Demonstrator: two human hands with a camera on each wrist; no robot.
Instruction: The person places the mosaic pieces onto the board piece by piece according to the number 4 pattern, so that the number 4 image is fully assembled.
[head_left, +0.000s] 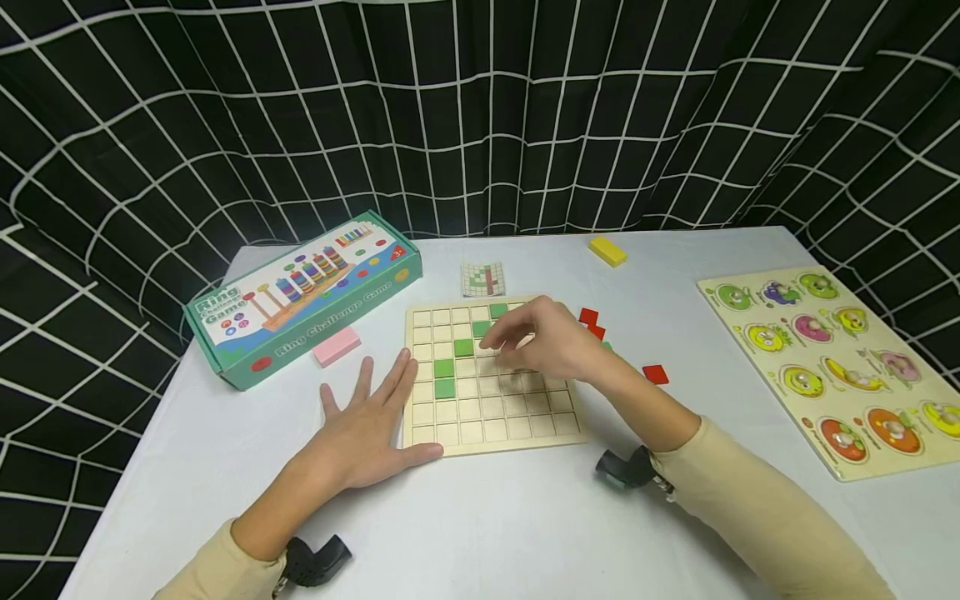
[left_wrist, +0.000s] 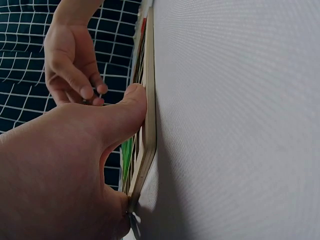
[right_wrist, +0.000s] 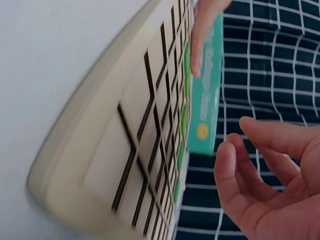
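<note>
A wooden grid board (head_left: 510,429) lies on the white table, with several square green tiles (head_left: 445,388) set in a stepped line on it. My left hand (head_left: 360,433) is spread at the board's near left corner, its thumb on the near edge and fingertips along the left edge. Above the upper right of the board hovers my right hand (head_left: 551,337), fingers loosely bent. In the right wrist view nothing shows between the thumb and fingertips (right_wrist: 227,157). That hand hides some of the grid. A small pattern card (head_left: 483,280) lies just beyond the board.
Loose red tiles (head_left: 655,374) and a partly hidden green one lie right of the board. A ring game box (head_left: 307,296) and a pink block (head_left: 337,346) are at left. At back right is a yellow block (head_left: 607,251); a fruit puzzle board (head_left: 795,417) lies far right.
</note>
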